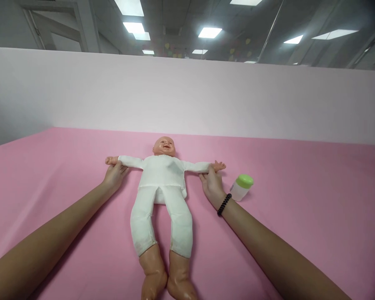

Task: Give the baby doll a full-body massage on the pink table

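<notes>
On the pink surface [318, 200], a baby doll [164, 173] in white clothes lies on its back, head away from the person, both arms stretched straight out to the sides. The left hand [113, 177] holds the doll's wrist on that side, thumb and fingers seemingly pinching the cuff, though the underside of the grip is hidden. The right hand [213, 183] likewise closes lightly around the other wrist, thumb at the sleeve end. Judging by the pose, spreading the arms looks done, both sides about level; letting go of the wrists is left. The legs lie slightly bent, feet together, with no hand on them. Just beside the right wrist, which wears a black beaded bracelet [224, 204], stands a green-lidded bottle [241, 187], ungrasped. Beyond rises a white panel [187, 93].
</notes>
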